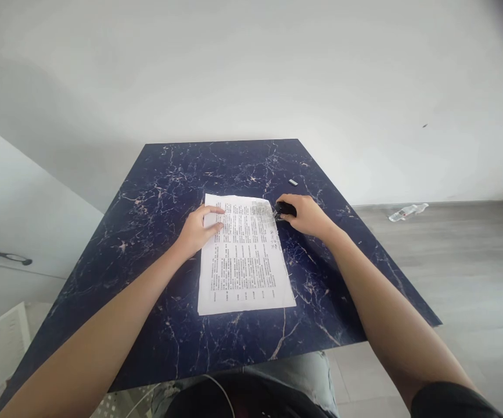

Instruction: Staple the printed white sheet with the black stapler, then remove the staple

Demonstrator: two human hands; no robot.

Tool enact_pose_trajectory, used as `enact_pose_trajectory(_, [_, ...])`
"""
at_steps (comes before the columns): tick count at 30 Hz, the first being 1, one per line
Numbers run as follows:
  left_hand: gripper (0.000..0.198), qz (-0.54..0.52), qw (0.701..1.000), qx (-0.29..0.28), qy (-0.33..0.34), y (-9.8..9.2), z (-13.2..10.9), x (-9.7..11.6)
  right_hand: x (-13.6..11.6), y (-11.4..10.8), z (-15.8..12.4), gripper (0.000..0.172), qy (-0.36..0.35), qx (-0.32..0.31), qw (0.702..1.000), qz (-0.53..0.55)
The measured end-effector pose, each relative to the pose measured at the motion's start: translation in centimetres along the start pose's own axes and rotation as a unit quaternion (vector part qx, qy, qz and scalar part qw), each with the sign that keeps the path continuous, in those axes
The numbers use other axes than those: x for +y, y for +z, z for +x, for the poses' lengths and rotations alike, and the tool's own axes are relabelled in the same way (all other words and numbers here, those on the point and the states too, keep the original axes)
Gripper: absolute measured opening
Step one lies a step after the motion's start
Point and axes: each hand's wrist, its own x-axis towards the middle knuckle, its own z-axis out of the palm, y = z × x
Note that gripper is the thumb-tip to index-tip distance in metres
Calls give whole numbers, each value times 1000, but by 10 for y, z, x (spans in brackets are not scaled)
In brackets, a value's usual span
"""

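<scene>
Printed sheets of paper [245,255] lie in a stack on the dark blue marbled table, the text running sideways. My left hand [201,227] rests at the stack's left edge, its thumb and a finger stretched apart on top of the paper. At the upper right edge, my right hand [306,215] is closed around a black stapler [285,208]. The stapler's front end meets the paper's edge; whether the sheets sit between its jaws cannot be made out. Just beyond the right hand is a small silvery strip [293,182], which looks like staples.
The marbled table [182,168] stands close to a pale wall [243,69]. A clear plastic bottle [408,212] lies on the grey floor [460,267] to the right. White cabinet fronts with a dark handle [7,256] are on the left.
</scene>
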Motion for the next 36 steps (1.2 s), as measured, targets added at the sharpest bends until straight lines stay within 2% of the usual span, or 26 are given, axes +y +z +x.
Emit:
enact_pose_trajectory(7, [28, 5, 1000, -13, 13, 0, 0, 2, -12, -3, 0, 24, 14, 10, 1000, 26])
enact_pose_trajectory(13, [27, -13, 1000, -17, 6, 1, -3, 7, -20, -2, 1, 36, 56, 30, 996, 61])
enact_pose_trajectory(21, [25, 14, 1000, -4, -3, 4, -5, 16, -16, 11, 6, 51, 99, 48, 992, -56])
enact_pose_trajectory(28, [26, 15, 1000, 4, -4, 7, -5, 16, -22, 24, 10, 50, 108, 76, 988, -74])
enact_pose_trajectory(36, [27, 13, 1000, 5, -3, 7, -4, 16, -26, 27, 10, 49, 101, 83, 989, -64])
